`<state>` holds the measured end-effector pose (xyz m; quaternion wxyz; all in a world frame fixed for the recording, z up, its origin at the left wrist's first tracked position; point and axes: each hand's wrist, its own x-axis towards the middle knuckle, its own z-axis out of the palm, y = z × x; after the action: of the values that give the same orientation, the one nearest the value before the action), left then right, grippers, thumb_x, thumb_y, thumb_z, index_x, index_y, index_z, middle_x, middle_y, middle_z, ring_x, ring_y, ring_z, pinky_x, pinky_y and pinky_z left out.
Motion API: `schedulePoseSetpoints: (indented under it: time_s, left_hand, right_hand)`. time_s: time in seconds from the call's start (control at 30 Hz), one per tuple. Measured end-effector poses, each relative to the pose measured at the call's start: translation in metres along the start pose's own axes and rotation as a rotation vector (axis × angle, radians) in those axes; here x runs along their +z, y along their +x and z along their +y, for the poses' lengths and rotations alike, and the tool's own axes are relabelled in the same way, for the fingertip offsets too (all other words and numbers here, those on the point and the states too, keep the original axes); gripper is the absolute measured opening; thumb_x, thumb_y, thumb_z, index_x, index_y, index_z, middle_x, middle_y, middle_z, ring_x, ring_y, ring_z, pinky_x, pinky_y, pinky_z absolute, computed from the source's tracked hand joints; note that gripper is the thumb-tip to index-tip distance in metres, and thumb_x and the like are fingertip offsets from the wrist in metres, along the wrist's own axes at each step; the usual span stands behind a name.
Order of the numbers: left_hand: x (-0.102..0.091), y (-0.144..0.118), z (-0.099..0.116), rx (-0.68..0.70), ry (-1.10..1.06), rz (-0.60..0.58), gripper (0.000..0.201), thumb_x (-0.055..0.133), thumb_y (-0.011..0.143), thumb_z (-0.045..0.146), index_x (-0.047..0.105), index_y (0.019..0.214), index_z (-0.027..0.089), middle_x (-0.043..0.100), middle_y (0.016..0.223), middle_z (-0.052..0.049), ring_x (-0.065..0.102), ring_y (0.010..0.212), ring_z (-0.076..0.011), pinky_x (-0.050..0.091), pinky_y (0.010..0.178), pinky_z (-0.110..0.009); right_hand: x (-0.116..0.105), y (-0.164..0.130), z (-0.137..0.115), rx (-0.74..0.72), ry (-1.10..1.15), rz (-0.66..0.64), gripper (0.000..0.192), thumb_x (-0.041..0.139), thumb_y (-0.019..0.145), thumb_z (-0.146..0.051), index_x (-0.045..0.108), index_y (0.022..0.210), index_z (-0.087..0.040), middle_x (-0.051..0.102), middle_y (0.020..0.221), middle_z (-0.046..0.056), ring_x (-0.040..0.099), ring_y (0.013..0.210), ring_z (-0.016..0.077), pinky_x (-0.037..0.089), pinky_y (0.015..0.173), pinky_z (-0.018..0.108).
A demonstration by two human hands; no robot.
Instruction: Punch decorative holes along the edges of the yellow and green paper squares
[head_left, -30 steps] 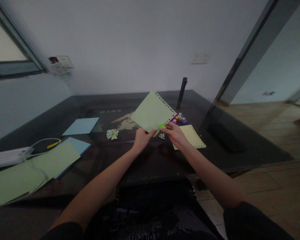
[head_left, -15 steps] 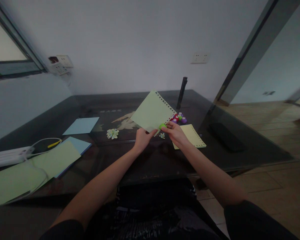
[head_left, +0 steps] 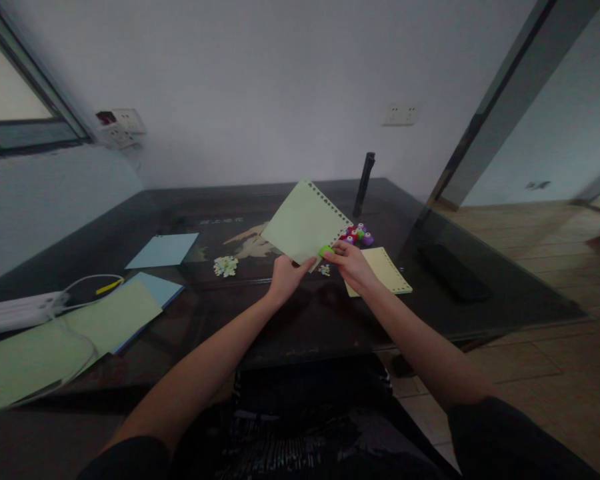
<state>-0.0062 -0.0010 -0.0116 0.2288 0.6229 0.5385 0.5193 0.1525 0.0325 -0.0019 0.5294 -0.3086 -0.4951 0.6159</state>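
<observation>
My left hand [head_left: 285, 279] pinches the near corner of a pale green sheet of paper [head_left: 300, 223], which is held up tilted above the table. Cut-out holes run along its right edge. My right hand [head_left: 353, 265] is closed on a small green craft punch [head_left: 326, 251], which sits at the sheet's lower right edge. Below the hands lies a small heap of paper cut-outs [head_left: 325, 270]. More craft punches [head_left: 357, 235], purple, red and green, stand clustered just beyond my right hand. Beside that wrist rests a pale yellow stack of paper [head_left: 386, 272] with a holed edge.
A larger pile of paper cut-outs [head_left: 225, 267] lies left of centre. Farther left are a blue sheet [head_left: 163, 251], green sheets [head_left: 95, 320] and a white power strip [head_left: 20, 313] with a cable. A black upright object [head_left: 364, 185] and a dark case [head_left: 453, 273] are at right.
Almost nothing differs. Both hands keep the same hold on the sheet and the green craft punch; the view has shifted very slightly.
</observation>
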Motion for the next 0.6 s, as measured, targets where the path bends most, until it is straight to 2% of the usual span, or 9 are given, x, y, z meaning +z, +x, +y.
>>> schedulePoseSetpoints:
  time_s: [0.17,0.6]
  left_hand:
    - [0.0006,-0.0004,-0.0005,-0.017,0.051,0.000,0.025,0.063,0.075,0.034,0.070,0.072,0.010,0.072,0.070,-0.009,0.064,0.063,-0.0200,0.048,0.061,-0.027]
    - [-0.0007,0.0045,-0.0073,-0.044,-0.011,0.024,0.024,0.063,0.075,0.031,0.071,0.081,0.009,0.074,0.080,-0.011,0.067,0.072,-0.0215,0.050,0.067,-0.028]
  right_hand:
    - [0.0000,0.0012,0.0019,-0.006,0.019,0.007,0.034,0.086,0.046,-0.031,0.062,0.068,-0.020,0.068,0.074,0.000,0.061,0.072,0.0148,0.045,0.082,0.033]
    - [0.0031,-0.0015,-0.0012,0.011,0.001,-0.023,0.033,0.084,0.050,-0.030,0.065,0.074,-0.019,0.069,0.083,0.002,0.062,0.080,0.0158,0.045,0.088,0.034]
